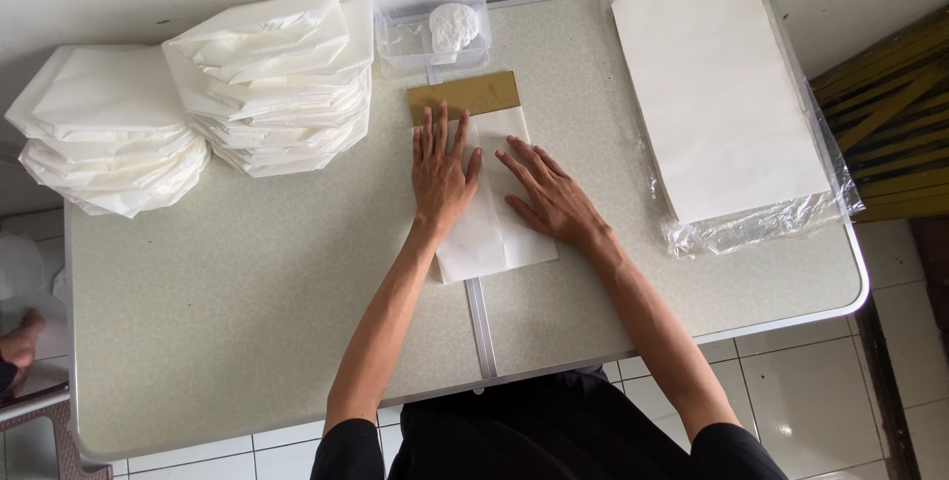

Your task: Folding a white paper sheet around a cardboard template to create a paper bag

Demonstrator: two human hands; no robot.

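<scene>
flat palms press upright paper

L hand & R hand flat, palms down

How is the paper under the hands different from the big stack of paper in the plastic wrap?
The paper under the hands is a single folded, narrow piece; the wrapped stack is many wide, flat sheets. Both hands, left hand and right hand, press the folded piece; nothing touches the stack. Both are white and lie on the table.
</scene>
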